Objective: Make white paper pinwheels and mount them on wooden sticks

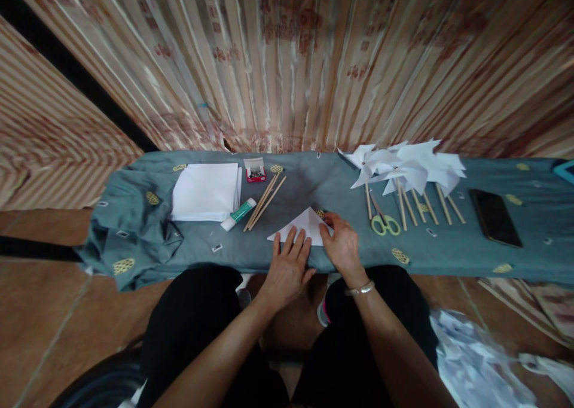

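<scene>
A white sheet of paper [308, 219], folded into a triangle, lies on the cloth-covered bench in front of me. My left hand [287, 267] rests flat on its lower left part, fingers stretched out and holding nothing. At the triangle's right corner, my right hand [343, 243] has its thumb and curled fingers around the paper's edge. To the left are several wooden sticks [264, 201], a green and white glue stick [238, 214] and a stack of white paper [205, 191]. Scissors [384, 224] with yellow-green handles lie to the right of my right hand.
Several white paper pinwheels [410, 166] on sticks lie overlapping at the back right. A small red and white box [255, 170] holds tiny metal pieces. A dark phone [495, 218] lies further right. A curtain [291, 67] hangs behind the bench; a clear bag [478, 360] of white paper is on the floor.
</scene>
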A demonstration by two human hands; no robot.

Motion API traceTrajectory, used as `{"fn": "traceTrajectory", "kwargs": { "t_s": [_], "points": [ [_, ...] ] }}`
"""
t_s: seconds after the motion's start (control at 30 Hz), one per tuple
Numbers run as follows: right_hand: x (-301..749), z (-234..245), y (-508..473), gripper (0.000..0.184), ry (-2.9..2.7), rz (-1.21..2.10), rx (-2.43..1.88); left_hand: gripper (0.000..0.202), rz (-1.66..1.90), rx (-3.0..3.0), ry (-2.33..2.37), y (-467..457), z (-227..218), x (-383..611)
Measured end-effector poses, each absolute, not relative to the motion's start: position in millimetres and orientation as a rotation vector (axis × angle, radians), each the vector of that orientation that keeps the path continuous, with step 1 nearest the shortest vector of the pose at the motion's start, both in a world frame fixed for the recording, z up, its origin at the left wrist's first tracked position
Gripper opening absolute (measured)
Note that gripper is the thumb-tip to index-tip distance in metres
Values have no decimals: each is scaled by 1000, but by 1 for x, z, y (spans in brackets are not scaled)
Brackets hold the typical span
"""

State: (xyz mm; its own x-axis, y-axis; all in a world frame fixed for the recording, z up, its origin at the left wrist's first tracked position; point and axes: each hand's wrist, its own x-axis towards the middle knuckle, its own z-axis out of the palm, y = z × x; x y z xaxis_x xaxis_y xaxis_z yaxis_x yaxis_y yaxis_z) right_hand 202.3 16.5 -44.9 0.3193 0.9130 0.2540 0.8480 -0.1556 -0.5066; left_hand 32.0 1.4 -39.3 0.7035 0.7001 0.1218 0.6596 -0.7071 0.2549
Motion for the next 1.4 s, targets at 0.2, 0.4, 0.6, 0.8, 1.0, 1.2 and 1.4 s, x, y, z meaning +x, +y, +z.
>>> {"fn": "traceTrajectory", "kwargs": {
  "t_s": [0.2, 0.4, 0.6, 0.8, 1.0, 1.2, 1.4],
  "points": [
    [201, -47, 12, 33, -1638, -9, -1976, 63, 275, 2729, 1108, 0, -39, 34],
    [188, -54, -6, 48, -1785, -213, -1974, 64, 297, 2757, 1132, 0, -43, 36],
    [209, -63, -25, 49, -1708, -220, -2090, 64, 277, 2789, 1118, 1, -41, 24],
    [243, -65, -41, 48, -1587, -174, -2108, 65, 238, 2741, 1329, -2, -36, -10],
    [250, -69, -43, 45, -1565, -91, -2006, 62, 259, 2699, 1454, -8, -37, -20],
    [252, -63, -43, 45, -1574, 42, -1923, 61, 343, 2659, 1486, -11, -40, -14],
    [250, -61, -35, 30, -1516, 201, -1749, 58, 445, 2606, 1500, -11, -41, -11]
  ]
}}
